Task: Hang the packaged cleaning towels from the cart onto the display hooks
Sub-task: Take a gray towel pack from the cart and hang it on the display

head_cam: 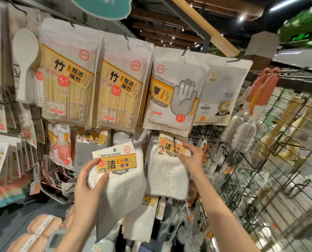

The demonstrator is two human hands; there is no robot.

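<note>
My left hand point(87, 186) grips a pack of white cleaning towels point(122, 182) by its left edge, thumb on the yellow-and-white card label. The pack is held up in front of the display, its hang hole free of any hook. To the right, another towel pack point(167, 171) hangs on a black display hook point(174, 140). My right hand point(191, 155) rests on the right side of that hanging pack's label, fingers pinching the card. A grey towel pack point(89, 142) hangs to the left, behind the held one.
Above hang two bamboo chopstick bags point(69, 84), a disposable gloves bag point(171, 95) and another white bag point(220, 95). A black wire grid panel point(271, 160) with bottle brushes point(244, 131) stands to the right. Packed goods fill the left wall and the shelf below.
</note>
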